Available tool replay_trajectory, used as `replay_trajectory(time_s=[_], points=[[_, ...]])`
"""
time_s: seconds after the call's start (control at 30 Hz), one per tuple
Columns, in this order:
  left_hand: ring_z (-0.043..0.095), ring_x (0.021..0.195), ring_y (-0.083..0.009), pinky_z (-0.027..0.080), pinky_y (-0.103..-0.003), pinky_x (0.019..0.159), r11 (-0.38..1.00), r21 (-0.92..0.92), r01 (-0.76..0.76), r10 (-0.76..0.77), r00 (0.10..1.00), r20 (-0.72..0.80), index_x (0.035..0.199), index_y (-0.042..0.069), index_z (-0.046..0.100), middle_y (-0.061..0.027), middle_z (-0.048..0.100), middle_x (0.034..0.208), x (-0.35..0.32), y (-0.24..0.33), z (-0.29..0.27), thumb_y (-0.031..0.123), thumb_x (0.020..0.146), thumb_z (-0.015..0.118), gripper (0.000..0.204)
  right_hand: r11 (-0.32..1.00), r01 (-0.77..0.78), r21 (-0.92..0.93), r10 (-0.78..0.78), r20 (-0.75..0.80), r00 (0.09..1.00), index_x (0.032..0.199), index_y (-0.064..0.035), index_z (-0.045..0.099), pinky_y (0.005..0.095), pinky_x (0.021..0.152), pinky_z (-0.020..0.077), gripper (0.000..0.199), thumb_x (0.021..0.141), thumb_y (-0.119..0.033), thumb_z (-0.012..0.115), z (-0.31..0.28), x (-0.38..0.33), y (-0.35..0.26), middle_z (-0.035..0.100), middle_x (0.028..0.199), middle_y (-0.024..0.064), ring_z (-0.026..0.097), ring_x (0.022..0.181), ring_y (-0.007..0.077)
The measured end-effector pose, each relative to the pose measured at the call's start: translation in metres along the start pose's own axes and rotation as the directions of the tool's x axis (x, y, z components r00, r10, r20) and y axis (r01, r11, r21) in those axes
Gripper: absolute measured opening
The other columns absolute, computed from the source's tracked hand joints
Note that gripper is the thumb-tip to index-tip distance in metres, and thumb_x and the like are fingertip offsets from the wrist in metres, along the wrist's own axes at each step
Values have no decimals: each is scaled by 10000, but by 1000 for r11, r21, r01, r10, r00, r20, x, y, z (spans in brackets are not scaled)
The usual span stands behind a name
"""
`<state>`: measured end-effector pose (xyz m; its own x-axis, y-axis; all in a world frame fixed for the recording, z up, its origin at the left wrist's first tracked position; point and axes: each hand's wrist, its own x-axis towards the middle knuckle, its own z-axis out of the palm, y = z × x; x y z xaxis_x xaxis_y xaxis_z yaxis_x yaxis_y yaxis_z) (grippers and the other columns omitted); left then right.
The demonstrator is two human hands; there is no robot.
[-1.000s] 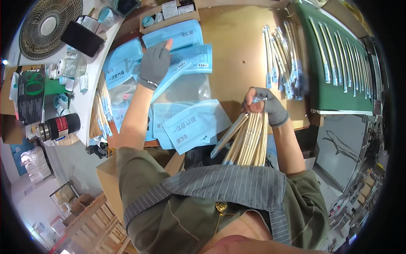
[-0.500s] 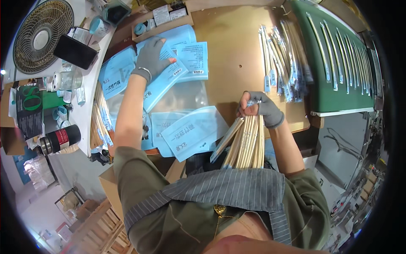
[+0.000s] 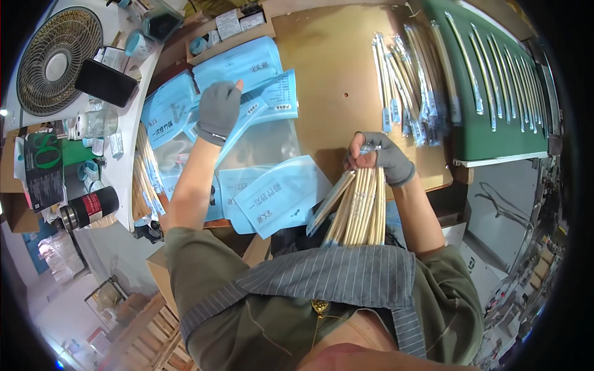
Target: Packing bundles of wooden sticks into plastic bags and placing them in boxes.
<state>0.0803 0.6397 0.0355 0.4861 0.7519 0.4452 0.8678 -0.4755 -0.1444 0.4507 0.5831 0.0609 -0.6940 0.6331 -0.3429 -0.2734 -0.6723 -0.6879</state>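
Okay, right hand (image 3: 385, 159) clamps wrapped chopsticks (image 3: 364, 207), mid-frame; left hand (image 3: 219, 111) (can't tell grip) should handle upper-left blue packaging bags (image 3: 275, 99) lightly, uncreased.

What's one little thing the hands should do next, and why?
Maybe the grey-gloved left hand should draw a flat blue plastic bag closer: it's over several such bags, and the grey-gloved right hand grips a bunch of thin, pale wooden sticks. I can't tell whether the left hand is holding a bag.
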Motion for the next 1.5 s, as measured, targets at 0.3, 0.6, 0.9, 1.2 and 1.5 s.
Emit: replay_trajectory(time_s=[0.3, 0.6, 0.9, 1.2, 1.5], points=[[597, 902, -312, 491, -386, 759, 1000, 28, 15, -10, 980, -200, 1135, 37, 605, -125, 615, 1076, 0, 7, 7, 42, 735, 651, 402, 1000, 10, 11, -10, 0, 1000, 845, -20, 605, 312, 768, 502, 145, 733, -89, 665, -1, 0, 1, 634, 787, 82, 636, 787, 182], [538, 1078, -335, 418, -398, 946, 947, -289, 140, -116, 989, 97, 1200, 4, 556, -179, 562, 1200, -17, -5, 12, 196, 795, 668, 462, 1000, -14, -20, 15, 1, 1000, 857, 0, 585, 340, 808, 495, 175, 727, -99, 645, 0, 2, 0, 606, 779, 93, 621, 794, 221], [520, 1040, -327, 406, -412, 926, 973, -114, 200, -169, 957, 237, 1152, 27, 583, -163, 558, 1119, 5, -22, -5, 468, 709, 721, 640, 999, 33, -24, -33, 18, 999, 852, -4, 580, 343, 808, 494, 189, 729, -122, 662, 6, -2, -1, 596, 766, 97, 605, 769, 212], [498, 1146, -329, 408, -370, 969, 739, -139, 659, -415, 608, 677, 1230, 54, 534, -164, 553, 1195, 16, -3, -27, 523, 631, 771, 796, 998, 49, -28, -49, 26, 998, 858, -6, 573, 346, 832, 484, 201, 732, -135, 660, 3, -4, 0, 579, 756, 88, 587, 744, 194], [581, 1042, -371, 448, -399, 921, 923, -265, 278, -163, 908, 386, 1190, 54, 508, -201, 611, 1130, 22, -15, -16, 421, 574, 826, 785, 999, 32, -41, -30, 52, 998, 852, -10, 591, 315, 784, 495, 152, 726, -85, 631, 7, -4, -3, 619, 798, 77, 633, 820, 188]])
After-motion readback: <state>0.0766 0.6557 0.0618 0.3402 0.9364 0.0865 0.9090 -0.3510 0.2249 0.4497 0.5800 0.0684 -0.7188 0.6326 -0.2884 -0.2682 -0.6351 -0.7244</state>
